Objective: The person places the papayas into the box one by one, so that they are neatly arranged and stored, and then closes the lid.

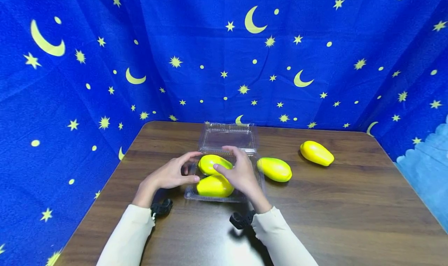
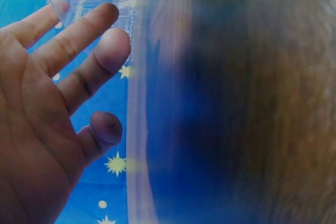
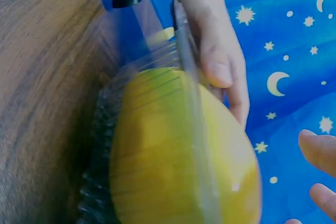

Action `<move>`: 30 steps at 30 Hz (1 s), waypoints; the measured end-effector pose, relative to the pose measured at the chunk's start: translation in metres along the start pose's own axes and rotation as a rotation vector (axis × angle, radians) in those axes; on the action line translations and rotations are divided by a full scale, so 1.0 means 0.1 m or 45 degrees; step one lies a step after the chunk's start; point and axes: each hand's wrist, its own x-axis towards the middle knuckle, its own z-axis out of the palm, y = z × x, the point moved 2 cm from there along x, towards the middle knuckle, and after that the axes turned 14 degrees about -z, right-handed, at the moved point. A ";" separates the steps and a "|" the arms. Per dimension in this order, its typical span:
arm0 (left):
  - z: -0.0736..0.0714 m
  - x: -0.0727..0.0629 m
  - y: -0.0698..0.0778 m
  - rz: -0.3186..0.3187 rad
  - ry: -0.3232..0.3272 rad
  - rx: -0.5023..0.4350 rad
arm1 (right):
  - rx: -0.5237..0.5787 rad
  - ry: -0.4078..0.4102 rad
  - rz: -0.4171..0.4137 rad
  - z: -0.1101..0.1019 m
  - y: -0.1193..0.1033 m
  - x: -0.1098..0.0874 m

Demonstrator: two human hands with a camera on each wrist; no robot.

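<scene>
Two yellow papayas sit in a clear plastic clamshell box [image 1: 215, 198], a rear papaya [image 1: 211, 164] and a front papaya [image 1: 214, 186]. The box's lid [image 1: 228, 139] is folded back behind it. My left hand [image 1: 170, 173] is at the box's left side, thumb and fingers spread apart; in the left wrist view its palm shows nothing held. Over the right part of the box hovers my right hand [image 1: 241, 173], thumb over the rear papaya. Its fingertips [image 3: 319, 150] appear apart from the fruit in the right wrist view, where the box wall [image 3: 194, 145] partly covers a papaya.
Just right of the box lies another papaya [image 1: 274, 169], close to its wall. One more papaya [image 1: 316, 153] rests farther right and back on the wooden table [image 1: 332, 207]. A blue star-patterned cloth [image 1: 224, 56] hangs behind the table.
</scene>
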 end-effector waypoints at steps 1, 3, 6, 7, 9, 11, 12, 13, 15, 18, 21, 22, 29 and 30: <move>0.00 0.00 0.00 -0.002 0.000 0.000 | -0.001 0.004 -0.008 -0.02 -0.01 0.00; 0.00 0.00 -0.01 -0.007 0.001 0.001 | -0.016 0.015 -0.031 -0.05 -0.03 0.00; 0.01 0.00 -0.01 -0.012 0.003 0.002 | -0.031 0.039 -0.061 -0.11 -0.07 -0.01; 0.01 0.00 -0.02 -0.013 0.004 0.002 | -0.032 0.048 -0.065 -0.14 -0.08 -0.02; 0.01 0.00 -0.01 -0.010 0.004 0.003 | -0.028 0.066 -0.075 -0.18 -0.10 -0.03; 0.01 0.00 -0.01 -0.003 0.004 0.001 | -0.011 0.087 -0.081 -0.23 -0.12 -0.04; 0.01 0.00 -0.01 -0.002 0.005 0.000 | -0.001 0.095 -0.091 -0.25 -0.12 -0.04; 0.01 0.00 -0.01 0.000 0.004 0.001 | 0.005 0.101 -0.098 -0.28 -0.13 -0.05; 0.02 -0.01 -0.01 0.000 0.006 0.004 | 0.010 0.119 -0.112 -0.33 -0.12 -0.05; 0.02 0.00 0.00 0.001 0.006 0.014 | 0.002 0.155 -0.133 -0.42 -0.11 -0.04; 0.02 0.02 0.01 0.011 0.017 0.012 | 0.000 0.199 -0.137 -0.50 -0.10 -0.03; 0.02 0.02 0.02 0.014 0.020 0.010 | 0.007 0.214 -0.137 -0.53 -0.09 -0.03; 0.01 0.03 0.02 0.020 0.020 0.012 | 0.061 0.287 -0.115 -0.70 -0.05 -0.05; 0.01 0.03 0.02 0.022 0.019 0.015 | 0.061 0.293 -0.113 -0.73 -0.04 -0.06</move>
